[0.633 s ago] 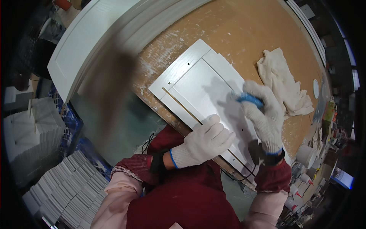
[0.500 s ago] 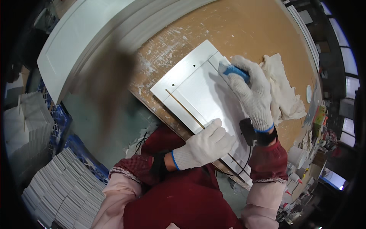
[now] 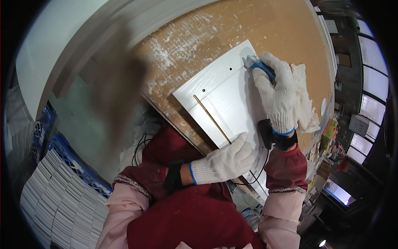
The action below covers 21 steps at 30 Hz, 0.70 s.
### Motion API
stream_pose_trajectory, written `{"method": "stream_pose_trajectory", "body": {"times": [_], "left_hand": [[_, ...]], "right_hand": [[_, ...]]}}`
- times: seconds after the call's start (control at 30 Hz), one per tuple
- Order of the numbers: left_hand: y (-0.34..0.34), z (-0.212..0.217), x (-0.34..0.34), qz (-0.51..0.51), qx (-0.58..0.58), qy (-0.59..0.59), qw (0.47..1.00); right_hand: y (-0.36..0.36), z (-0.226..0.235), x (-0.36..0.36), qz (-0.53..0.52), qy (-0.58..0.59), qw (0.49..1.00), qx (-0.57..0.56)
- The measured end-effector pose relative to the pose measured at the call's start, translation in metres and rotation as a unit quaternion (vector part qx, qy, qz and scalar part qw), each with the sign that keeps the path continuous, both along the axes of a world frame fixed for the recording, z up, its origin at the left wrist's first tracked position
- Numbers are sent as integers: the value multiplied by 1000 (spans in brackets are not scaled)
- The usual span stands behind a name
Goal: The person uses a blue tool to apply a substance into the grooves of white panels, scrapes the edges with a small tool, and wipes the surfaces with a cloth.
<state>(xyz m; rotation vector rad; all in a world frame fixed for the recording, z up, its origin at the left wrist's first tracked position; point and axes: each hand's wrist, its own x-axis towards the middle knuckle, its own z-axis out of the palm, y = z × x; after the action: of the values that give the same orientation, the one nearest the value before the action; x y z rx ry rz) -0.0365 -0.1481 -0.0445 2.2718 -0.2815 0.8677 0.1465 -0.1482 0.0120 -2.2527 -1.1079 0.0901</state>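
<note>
A: Right hand (image 3: 277, 85) first. What's in it?
B: White knit glove, blue-edged cuff. Thumb and fingers pinching a small blue piece (image 3: 263, 69), pale at its tip. Exact kind can't be told
A: Where does the blue piece sit?
B: Over the white panel (image 3: 232, 95), at its right border, close to the far corner. Pale tip appears to be against the surface
A: And the left hand (image 3: 226, 161)?
B: Same sort of glove. Resting on the panel's near side, fingers close together and loosely curled, thumb lying uppermost. Whether they grip the edge, can't tell
A: Panel details?
B: Lies slanted on a brown worktable (image 3: 269, 29). Recessed centre, two dark holes along the far end, a narrow gold-brown line (image 3: 211, 119) running down toward the left hand, which covers part of it
A: Surroundings?
B: Crumpled cream cloth (image 3: 304, 103) just right of the right hand. Black device (image 3: 265, 132) at the right wrist, cable trailing from it. Lower left, stacked white pieces (image 3: 66, 199) beside a blue crate (image 3: 74, 159). Dark red apron (image 3: 186, 220) on the wearer, below the hands
</note>
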Motion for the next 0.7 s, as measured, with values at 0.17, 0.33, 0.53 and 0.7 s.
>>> {"method": "stream_pose_trajectory", "body": {"times": [0.17,0.33,0.53,0.7], "left_hand": [[1,-1,-2,-19,23,14,999],[-1,-1,0,-4,21,4,1000],[1,-1,-2,-14,34,15,999],[-1,0,0,-3,13,4,1000]], "right_hand": [[0,2,-3,12,-42,999,10],[1,7,-6,50,-85,995,-12],[3,10,-5,29,-178,984,-18],[-3,13,-1,-66,-39,997,-27]]}}
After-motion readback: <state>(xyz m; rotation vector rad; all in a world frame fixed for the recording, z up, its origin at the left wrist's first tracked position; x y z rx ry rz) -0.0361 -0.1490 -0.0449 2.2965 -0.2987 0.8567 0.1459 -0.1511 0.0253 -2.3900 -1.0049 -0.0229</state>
